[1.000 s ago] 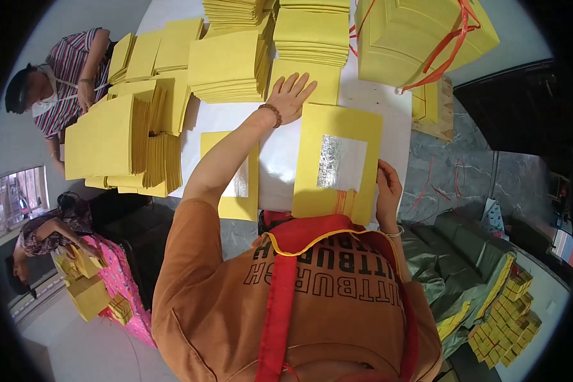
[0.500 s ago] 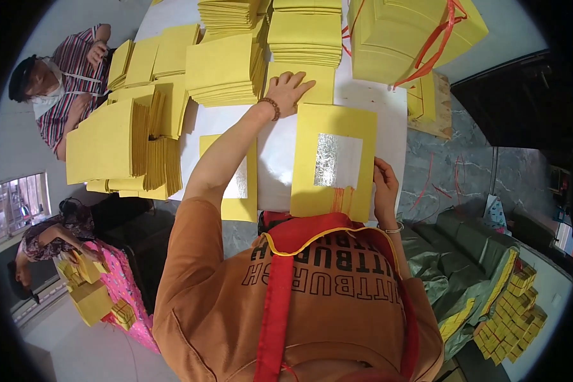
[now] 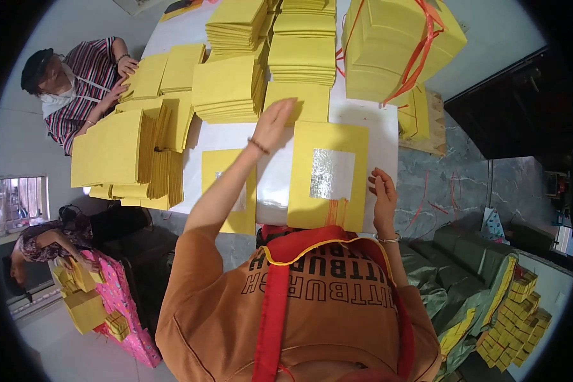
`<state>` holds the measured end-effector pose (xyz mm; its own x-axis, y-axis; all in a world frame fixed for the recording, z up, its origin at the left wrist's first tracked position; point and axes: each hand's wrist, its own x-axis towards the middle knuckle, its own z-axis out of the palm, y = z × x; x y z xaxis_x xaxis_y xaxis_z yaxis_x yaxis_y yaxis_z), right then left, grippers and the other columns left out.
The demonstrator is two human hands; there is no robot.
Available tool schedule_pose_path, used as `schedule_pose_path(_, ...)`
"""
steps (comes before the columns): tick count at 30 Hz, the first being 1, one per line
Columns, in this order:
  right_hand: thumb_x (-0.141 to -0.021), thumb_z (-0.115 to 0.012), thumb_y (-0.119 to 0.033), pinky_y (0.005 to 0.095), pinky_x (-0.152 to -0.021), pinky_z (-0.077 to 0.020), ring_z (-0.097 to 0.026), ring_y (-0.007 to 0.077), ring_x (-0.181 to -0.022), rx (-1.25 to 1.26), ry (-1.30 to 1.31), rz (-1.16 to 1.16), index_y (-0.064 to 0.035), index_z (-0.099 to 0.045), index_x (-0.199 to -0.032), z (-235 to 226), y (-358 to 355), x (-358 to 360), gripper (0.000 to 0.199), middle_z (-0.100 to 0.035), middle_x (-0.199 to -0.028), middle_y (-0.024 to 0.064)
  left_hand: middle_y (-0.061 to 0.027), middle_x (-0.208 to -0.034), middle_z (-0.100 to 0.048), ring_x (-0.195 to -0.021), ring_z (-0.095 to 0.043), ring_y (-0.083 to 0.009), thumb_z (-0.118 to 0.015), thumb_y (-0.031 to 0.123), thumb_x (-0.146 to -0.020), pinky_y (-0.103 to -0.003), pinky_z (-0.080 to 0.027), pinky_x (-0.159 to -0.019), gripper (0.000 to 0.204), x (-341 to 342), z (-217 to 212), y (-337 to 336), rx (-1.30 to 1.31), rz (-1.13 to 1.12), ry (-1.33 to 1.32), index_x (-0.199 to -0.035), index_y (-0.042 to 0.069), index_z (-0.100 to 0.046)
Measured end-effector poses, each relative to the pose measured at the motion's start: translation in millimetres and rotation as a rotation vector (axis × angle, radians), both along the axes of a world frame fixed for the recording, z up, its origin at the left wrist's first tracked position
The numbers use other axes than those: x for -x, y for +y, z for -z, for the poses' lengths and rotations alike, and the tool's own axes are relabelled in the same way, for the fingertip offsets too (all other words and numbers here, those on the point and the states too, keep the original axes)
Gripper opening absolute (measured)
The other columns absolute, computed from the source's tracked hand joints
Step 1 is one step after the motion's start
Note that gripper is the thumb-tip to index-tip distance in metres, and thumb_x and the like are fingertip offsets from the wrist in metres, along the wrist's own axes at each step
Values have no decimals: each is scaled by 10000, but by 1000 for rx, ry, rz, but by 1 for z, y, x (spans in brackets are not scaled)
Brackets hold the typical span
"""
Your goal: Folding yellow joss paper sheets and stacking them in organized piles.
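Just beside right hand (image 3: 383, 197) — foil-centred yellow sheet (image 3: 328, 175).

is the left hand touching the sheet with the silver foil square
No, the left hand reaches past it toward a plain yellow sheet; the foil sheet lies beside.

A paper-goods workshop: yellow paper stacks (image 3: 229, 89) crowd a white table (image 3: 369, 118), bundles (image 3: 395, 44) tied.

Left hand (image 3: 275, 124) over yellow sheets (image 3: 297, 102)
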<state>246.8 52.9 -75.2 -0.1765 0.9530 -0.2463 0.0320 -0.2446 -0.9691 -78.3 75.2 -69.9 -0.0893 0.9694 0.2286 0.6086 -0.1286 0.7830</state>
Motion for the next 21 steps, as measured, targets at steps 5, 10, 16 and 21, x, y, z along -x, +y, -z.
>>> schedule_pose_path(5,-974,-326,-394,328,-935,-379,-464,183,-1130,173,32,-65,-36,-364,-1347,12,-1,7,518,-445,-1305,113,-150,-1428,-289,-1283,-328,-245,-214,546,-942,-414,-281,-1045,665,-50,44,-86,293,-272,-991,-1420,84,-202)
schedule_pose_path(10,-965,-318,-432,327,-998,-322,-377,232,-1243,213,62,-199,-10,-272,-1387,12,4,12,598,-334,-1402,141,-144,-1422,-310,-1288,-332,-242,-224,557,-936,-361,-271,-1057,719,-86,43,-106,275,-305,-1249,-1396,4,-214)
schedule_pose_path(16,-955,-301,-474,378,-978,-336,-389,250,-1242,92,-139,-177,-84,-240,-1413,-2,10,11,605,-338,-1401,119,-97,-1258,-498,-1139,-467,-181,-258,493,-962,-314,-357,-969,616,-93,49,-107,284,-384,-1316,-1300,0,-409)
schedule_pose_path(21,-966,-285,-446,335,-1004,-306,-353,209,-1260,217,86,-298,-75,-311,-1386,-4,11,19,561,-357,-1393,87,-79,-1161,-554,-1034,-523,-150,-275,400,-982,-275,-417,-893,524,-98,60,-107,257,-447,-1107,-1256,-10,-452)
